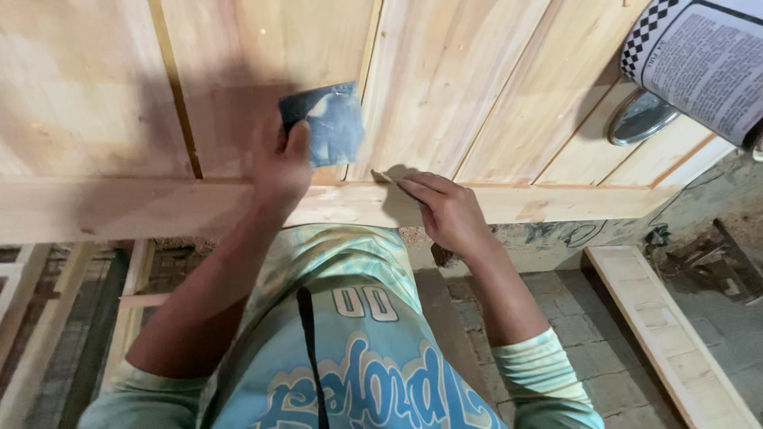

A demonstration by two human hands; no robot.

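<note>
A flat, dark grey metal scraper blade (324,123) is clenched between thumb and fingers of the left hand (280,168) and laid against the pale wooden plank panel (477,87). Just beside that grip, the right hand (449,210) is pinched shut on a small tan object (384,176), too small to identify, at the panel's horizontal rail (119,208). Beyond the grip, a round metal lid (640,117) and a printed tin can (703,59) are seen on the panel.

The metal scraper blade (324,123) is showing only partly, its lower left corner lying hidden under the left hand (280,163). The printed can (699,59) is being cut off by the right and top edges, and what the right hand (447,210) is pinching is too small to tell.
</note>
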